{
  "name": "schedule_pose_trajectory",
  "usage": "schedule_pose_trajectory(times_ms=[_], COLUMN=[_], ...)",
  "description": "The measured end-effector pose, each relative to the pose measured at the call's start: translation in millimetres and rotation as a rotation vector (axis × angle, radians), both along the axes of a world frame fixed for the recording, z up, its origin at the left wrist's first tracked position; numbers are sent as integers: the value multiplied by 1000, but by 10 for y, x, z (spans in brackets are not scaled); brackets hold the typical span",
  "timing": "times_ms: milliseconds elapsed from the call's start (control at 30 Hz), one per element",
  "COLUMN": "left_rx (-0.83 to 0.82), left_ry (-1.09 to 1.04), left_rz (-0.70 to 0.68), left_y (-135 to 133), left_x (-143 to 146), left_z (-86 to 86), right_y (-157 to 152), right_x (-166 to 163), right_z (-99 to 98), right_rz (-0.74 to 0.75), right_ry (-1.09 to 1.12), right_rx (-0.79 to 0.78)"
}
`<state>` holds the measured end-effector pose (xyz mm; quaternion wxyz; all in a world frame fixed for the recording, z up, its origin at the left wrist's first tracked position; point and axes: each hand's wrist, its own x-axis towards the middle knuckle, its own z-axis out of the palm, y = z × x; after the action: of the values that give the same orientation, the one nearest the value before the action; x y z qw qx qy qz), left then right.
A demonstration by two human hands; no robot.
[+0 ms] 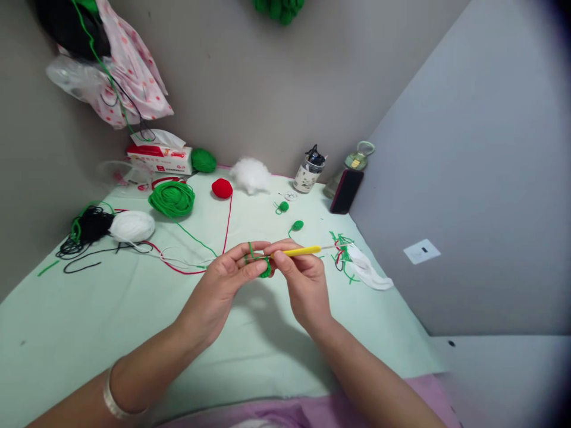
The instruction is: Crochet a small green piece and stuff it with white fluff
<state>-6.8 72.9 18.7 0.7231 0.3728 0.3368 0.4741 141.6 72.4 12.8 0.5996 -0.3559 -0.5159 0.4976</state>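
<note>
In the middle of the view my left hand (229,273) pinches a small green crochet piece (266,270), with green yarn looped round its fingers. My right hand (303,279) grips a crochet hook (303,251) by its yellow handle. The hook's thin metal tip points left and meets the yarn at the green piece; the exact stitch is too small to make out. A green strand runs back from my left hand to a green yarn skein (172,198). Just beyond my hands lies a small green crocheted ball (298,226), with another green one (284,207) behind it.
At the back stand a red yarn ball (222,188), white stuffing (251,175), a tissue box (160,159), a cup of tools (308,175) and a phone (347,191) against a bottle. White yarn (132,226) and black yarn (93,224) lie left. Yarn scraps (342,249) lie right, beside white cloth (368,270).
</note>
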Motion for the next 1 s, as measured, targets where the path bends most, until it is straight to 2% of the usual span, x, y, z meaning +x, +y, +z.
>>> schedule_pose_trajectory(times_ms=[167,267,433,567,633,700,900,1000], left_rx=[160,158,-62,-89,-102,-109,-87,-76], left_ry=[172,221,59,42,50,61,79,85], left_rz=[7,9,70,80,93,106,78,46], left_y=[212,317,401,427,444,467,521,542], left_x=[-80,-104,-75,-32,-34,-58,-168,-194], left_z=[16,-65,-295,-455,-522,-577,-614,-598], right_y=[104,161,261,334,355,365,384,406], right_x=[2,32,101,107,108,122,200,229], right_z=[35,14,-97,-269,-343,-393,-497,-552], right_rz=[-77,-80,-19,118,133,85,-117,-138], right_ry=[-279,-402,-363,-385,-388,-459,-816,-912], right_rx=[128,178,15,-139,-168,-110,333,372])
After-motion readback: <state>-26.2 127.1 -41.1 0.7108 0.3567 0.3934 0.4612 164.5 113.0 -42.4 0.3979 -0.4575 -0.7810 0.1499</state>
